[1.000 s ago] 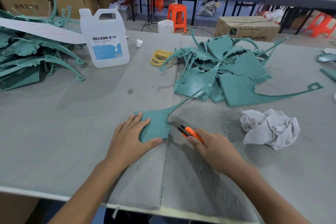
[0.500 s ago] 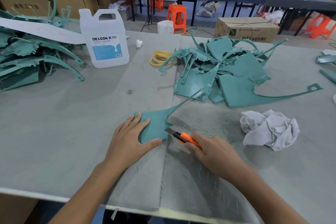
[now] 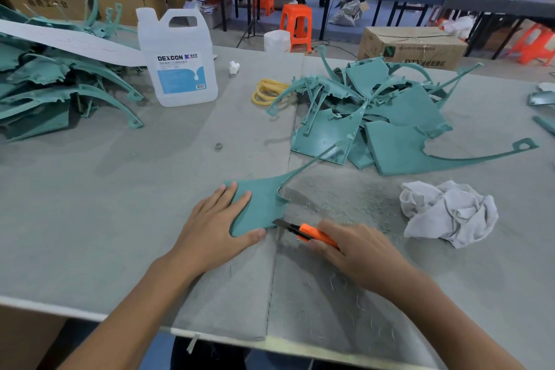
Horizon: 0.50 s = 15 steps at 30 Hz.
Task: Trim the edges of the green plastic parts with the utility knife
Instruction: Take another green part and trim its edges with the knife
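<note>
A flat green plastic part (image 3: 264, 204) with a long thin arm lies on the grey felt table (image 3: 120, 189). My left hand (image 3: 219, 228) presses it down with straight fingers, thumb along its near edge. My right hand (image 3: 357, 252) grips an orange utility knife (image 3: 312, 233). The knife's blade tip touches the part's near right corner. A heap of green parts (image 3: 390, 117) lies behind, and another pile of green parts (image 3: 45, 84) sits at the far left.
A white DEXCON jug (image 3: 180, 63) stands at the back left, yellow rubber bands (image 3: 267, 91) beside it. A crumpled white rag (image 3: 447, 213) lies to the right. Plastic shavings litter the felt near the knife. Cardboard boxes and orange stools (image 3: 295, 27) stand beyond the table.
My right hand has drawn the knife along the part's right edge toward me, from near the notch down to the near corner. My left hand has stayed in place.
</note>
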Tool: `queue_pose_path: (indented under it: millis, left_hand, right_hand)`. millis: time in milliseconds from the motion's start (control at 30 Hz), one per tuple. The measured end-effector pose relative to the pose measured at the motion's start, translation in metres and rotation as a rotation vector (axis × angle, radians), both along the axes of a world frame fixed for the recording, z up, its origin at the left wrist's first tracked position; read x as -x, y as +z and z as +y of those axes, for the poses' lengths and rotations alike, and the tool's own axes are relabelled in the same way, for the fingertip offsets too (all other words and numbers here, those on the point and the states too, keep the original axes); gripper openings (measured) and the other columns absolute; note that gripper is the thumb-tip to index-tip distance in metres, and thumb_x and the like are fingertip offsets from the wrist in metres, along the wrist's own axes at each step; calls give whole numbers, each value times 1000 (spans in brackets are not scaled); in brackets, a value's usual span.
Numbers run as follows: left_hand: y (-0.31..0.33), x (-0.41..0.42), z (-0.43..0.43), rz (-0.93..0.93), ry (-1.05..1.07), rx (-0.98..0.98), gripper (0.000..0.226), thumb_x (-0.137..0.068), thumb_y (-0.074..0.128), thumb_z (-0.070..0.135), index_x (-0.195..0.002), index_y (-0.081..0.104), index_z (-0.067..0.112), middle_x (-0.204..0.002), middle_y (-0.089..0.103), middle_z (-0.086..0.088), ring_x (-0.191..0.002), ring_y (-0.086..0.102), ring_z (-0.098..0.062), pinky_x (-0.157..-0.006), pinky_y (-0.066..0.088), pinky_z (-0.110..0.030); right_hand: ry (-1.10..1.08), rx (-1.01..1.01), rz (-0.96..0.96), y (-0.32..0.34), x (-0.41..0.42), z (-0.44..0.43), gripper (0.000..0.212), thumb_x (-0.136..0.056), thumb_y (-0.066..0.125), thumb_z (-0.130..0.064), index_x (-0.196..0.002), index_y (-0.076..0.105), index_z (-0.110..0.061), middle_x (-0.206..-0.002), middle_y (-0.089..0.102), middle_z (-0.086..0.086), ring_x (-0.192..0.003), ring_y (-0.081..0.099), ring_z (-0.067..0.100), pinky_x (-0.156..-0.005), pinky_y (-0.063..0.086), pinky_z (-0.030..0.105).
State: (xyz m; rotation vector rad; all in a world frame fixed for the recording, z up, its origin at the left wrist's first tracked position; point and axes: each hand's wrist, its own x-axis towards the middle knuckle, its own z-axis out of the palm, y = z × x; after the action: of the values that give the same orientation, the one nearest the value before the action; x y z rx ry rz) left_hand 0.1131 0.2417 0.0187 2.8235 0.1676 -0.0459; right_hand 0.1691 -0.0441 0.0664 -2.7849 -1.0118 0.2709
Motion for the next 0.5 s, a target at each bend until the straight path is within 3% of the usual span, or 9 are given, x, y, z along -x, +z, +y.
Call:
queue_pose_path:
  millis: [500]
  left_hand:
    - [4,-2,-1,-4,3,-11,104,-72,18,95,-160,14,39,-169,-1,10,-155,-3,-9,-123,7,-34]
  right_hand:
    - [-48,-26,0,-2,-4,2,35,-102,33,-63,-101,45,-30,-87,60,-6,-75,58,20,-69,49,39]
